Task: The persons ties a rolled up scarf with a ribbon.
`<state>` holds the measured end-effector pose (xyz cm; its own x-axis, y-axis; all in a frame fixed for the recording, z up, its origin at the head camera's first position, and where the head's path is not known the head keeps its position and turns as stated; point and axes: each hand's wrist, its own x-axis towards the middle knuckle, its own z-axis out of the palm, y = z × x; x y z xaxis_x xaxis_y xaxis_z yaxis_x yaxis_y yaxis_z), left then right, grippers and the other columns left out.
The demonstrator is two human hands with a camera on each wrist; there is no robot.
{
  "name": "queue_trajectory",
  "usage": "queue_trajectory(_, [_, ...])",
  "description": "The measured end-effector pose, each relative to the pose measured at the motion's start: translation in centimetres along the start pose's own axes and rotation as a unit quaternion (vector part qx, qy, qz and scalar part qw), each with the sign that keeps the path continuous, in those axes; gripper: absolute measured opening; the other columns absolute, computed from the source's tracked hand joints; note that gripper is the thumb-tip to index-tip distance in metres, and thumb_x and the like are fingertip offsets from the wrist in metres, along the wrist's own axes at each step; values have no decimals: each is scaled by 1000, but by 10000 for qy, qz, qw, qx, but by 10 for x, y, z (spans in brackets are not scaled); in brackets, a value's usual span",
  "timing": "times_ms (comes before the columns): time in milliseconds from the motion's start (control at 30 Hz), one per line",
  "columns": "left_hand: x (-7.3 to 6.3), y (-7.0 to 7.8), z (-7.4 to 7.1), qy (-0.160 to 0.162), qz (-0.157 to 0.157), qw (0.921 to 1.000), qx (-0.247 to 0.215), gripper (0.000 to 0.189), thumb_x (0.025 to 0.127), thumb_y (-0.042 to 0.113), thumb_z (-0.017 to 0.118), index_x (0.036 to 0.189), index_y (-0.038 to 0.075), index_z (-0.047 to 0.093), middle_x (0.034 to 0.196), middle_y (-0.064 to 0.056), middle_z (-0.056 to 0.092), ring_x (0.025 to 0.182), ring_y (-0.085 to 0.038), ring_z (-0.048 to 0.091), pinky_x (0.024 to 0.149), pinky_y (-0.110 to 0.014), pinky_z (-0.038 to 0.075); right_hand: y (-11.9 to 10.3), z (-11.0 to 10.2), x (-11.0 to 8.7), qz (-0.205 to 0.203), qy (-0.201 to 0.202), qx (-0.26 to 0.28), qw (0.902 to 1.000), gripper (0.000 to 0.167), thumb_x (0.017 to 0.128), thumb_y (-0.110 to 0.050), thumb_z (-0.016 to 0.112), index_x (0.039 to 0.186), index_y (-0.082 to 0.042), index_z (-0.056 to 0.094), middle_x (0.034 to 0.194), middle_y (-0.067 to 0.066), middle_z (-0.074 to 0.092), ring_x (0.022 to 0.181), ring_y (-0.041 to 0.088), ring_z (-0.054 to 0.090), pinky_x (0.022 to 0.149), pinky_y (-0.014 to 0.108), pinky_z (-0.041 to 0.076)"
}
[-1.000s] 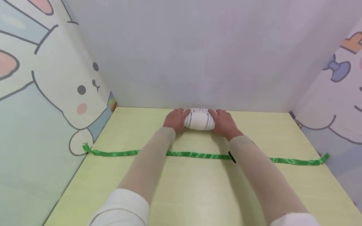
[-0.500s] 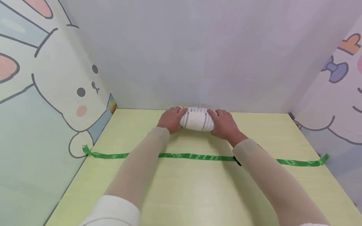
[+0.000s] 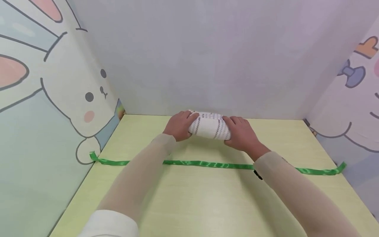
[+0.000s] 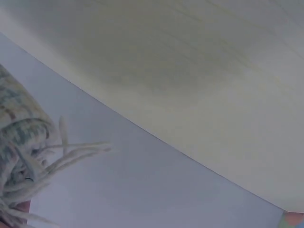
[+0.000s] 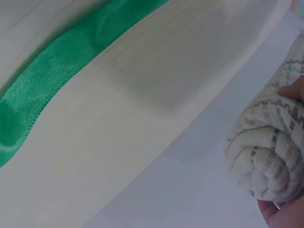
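A rolled-up woven cloth (image 3: 209,127), white with dark patterned stripes, is held up off the table near the back wall. My left hand (image 3: 178,126) grips its left end, and my right hand (image 3: 243,134) its right end. In the left wrist view, loose fringe threads stick out of the cloth roll (image 4: 21,123); that hand is mostly hidden there. The right wrist view looks onto the spiral end of the cloth roll (image 5: 266,159), with fingers of the right hand (image 5: 289,214) above and below it.
A green ribbon (image 3: 204,164) runs across the pale wooden table (image 3: 198,197) in front of the hands, passing under both forearms. The grey back wall (image 3: 207,65) and rabbit-printed side wall (image 3: 68,85) border the tabletop. Another printed wall (image 3: 334,108) stands at the right.
Both hands have raised the rolled cloth from the table and brought it slightly nearer. Its right end now sits a little lower in the head view. The right hand has shifted right.
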<state>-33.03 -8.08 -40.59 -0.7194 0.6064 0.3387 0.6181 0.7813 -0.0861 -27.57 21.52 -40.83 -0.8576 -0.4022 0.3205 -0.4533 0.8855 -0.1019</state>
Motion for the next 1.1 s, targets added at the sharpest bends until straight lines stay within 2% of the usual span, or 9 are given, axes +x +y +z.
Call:
queue_trajectory(200, [-5,2,-10,161,208,9996,-110,76,83,33,86,148,20,48,127,-6,59,107,-25,57,88,-38,55,-7,-10,-11,-70,138,160,9998,93,74,-26,88,151,-5,42,135,20,54,121,42,49,102,61,42])
queue_trajectory(367, [-13,2,-16,257,227,9992,-194,76,83,32,85,149,19,49,126,-6,61,107,-24,59,87,-38,55,-14,-17,-21,-77,270,481,9984,94,74,-25,90,152,-6,41,142,20,49,126,42,47,100,60,45])
queue_trajectory(533, [-24,5,-24,551,327,9973,-357,75,82,31,85,148,19,52,129,-7,61,112,-26,59,90,-39,55,-18,-22,-39,-232,784,699,9942,92,71,-20,92,148,-4,44,149,22,43,129,45,45,92,60,52])
queue_trajectory(700, [-33,13,-28,1007,615,9921,-431,71,82,30,84,145,16,55,130,-10,62,116,-28,60,93,-41,55,-19,-27,-57,-737,1577,765,9818,89,66,-15,93,142,1,49,146,26,45,126,47,48,85,59,55])
queue_trajectory(900, [-43,13,-36,1396,762,9861,-489,67,82,28,83,142,14,56,131,-12,61,118,-30,60,96,-42,54,-20,-32,-61,-1371,2140,760,9642,85,66,-17,90,139,2,51,143,31,47,122,50,51,84,60,55])
queue_trajectory(1000, [-46,12,-38,1490,804,9843,-503,68,81,27,83,142,15,55,131,-12,61,118,-30,60,95,-42,54,-22,-35,-63,-1706,2290,723,9556,76,76,-25,82,139,3,51,142,33,47,121,51,51,85,62,54])
queue_trajectory(1100, [-48,12,-40,1644,897,9809,-522,69,80,26,84,141,14,55,129,-13,61,116,-30,61,93,-42,56,-24,-38,-64,-1947,2424,691,9479,65,90,-38,67,138,4,51,142,33,47,121,52,51,87,62,52])
